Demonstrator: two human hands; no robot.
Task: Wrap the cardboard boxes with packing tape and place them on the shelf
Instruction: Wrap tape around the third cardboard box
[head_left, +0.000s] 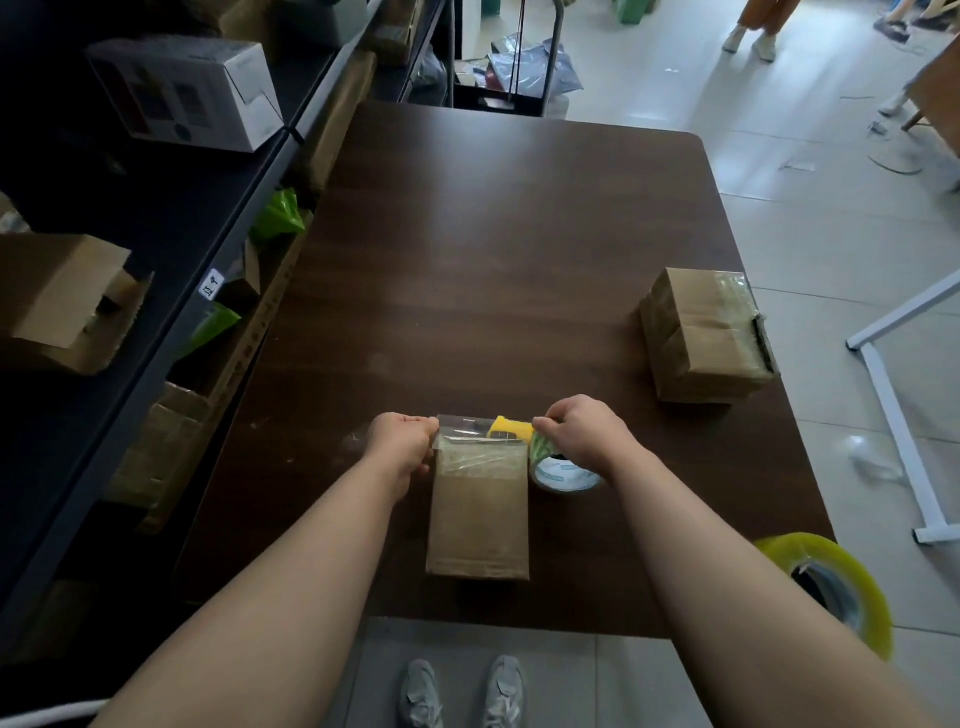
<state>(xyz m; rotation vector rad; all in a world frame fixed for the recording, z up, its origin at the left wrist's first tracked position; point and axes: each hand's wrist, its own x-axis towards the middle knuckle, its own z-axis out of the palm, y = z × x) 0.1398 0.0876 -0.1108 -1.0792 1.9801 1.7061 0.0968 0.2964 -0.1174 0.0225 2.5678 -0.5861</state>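
Observation:
A flat cardboard box (478, 519) lies near the front edge of the dark wooden table (493, 249). Clear packing tape (480, 439) stretches across its far end. My left hand (402, 441) pinches the tape's free end at the box's left side. My right hand (587, 434) grips the tape roll (563, 473) at the box's right side. A yellow object (511, 427) shows behind the stretched tape; I cannot tell what it is. A taped cardboard box (701, 335) stands at the table's right edge.
A larger yellowish tape roll (836, 587) sits at the table's front right corner. A dark shelf (171, 234) along the left holds a white box (187, 93) and open cardboard boxes (62, 301). A white frame (898, 415) and a person's feet (753, 44) are on the floor.

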